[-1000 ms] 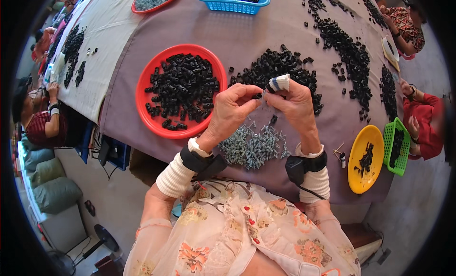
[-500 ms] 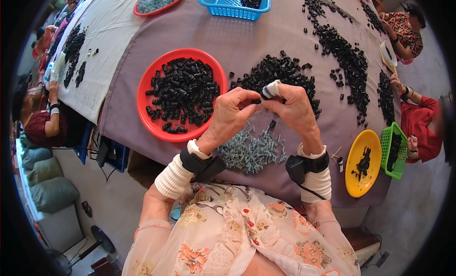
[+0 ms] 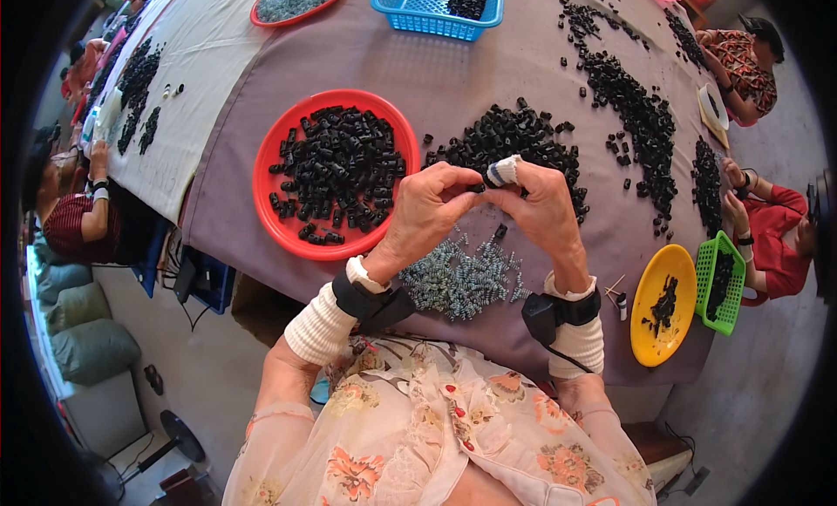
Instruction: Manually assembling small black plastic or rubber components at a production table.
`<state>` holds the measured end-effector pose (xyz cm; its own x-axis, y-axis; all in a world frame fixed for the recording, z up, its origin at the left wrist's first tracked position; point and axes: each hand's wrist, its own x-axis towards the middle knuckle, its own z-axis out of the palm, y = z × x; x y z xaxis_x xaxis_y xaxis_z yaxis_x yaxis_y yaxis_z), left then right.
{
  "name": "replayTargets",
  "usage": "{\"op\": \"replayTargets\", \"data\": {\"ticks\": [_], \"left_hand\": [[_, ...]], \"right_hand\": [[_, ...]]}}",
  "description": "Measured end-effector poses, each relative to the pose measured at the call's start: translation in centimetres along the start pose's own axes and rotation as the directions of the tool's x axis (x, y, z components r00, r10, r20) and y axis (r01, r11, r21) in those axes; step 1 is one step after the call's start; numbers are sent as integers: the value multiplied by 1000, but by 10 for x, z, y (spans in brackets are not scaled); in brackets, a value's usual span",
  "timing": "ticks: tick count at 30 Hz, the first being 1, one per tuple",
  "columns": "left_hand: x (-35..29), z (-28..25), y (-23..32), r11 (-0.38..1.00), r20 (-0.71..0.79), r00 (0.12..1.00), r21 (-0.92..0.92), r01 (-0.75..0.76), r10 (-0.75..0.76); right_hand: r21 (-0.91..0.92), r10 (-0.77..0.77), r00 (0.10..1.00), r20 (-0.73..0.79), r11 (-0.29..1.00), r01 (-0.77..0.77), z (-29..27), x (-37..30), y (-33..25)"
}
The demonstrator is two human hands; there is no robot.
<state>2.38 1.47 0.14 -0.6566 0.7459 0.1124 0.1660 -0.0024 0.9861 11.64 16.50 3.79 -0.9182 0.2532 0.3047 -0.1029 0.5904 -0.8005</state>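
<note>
Though partly hidden, small black piece.

head view | left fisheye, head-worn | faces down | near, above tabletop

Can make out no readable text, label, number or sign anywhere, whether on the black pieces, the red tray, the yellow plate or the blue basket. Cannot tell about the small white vial (too small to show any print).
</note>
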Motion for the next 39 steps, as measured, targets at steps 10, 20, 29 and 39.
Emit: {"op": "replayTargets", "data": {"ticks": [10, 20, 29, 39], "left_hand": [[1, 0, 3, 996, 32, 998, 78, -53, 51], [5, -2, 3, 978, -11, 992, 167, -124, 127], [8, -21, 2, 955, -76, 986, -270, 123, -149], [5, -23, -5, 952, -70, 982, -266, 149, -174]], "right_hand": [[185, 188, 974, 127, 960, -210, -5, 4, 2], [291, 290, 936, 199, 895, -339, 1, 12, 16], [4, 156, 978, 135, 987, -158, 24, -11, 39], [-516, 10, 952, 306, 842, 157, 61, -34, 37]]}}
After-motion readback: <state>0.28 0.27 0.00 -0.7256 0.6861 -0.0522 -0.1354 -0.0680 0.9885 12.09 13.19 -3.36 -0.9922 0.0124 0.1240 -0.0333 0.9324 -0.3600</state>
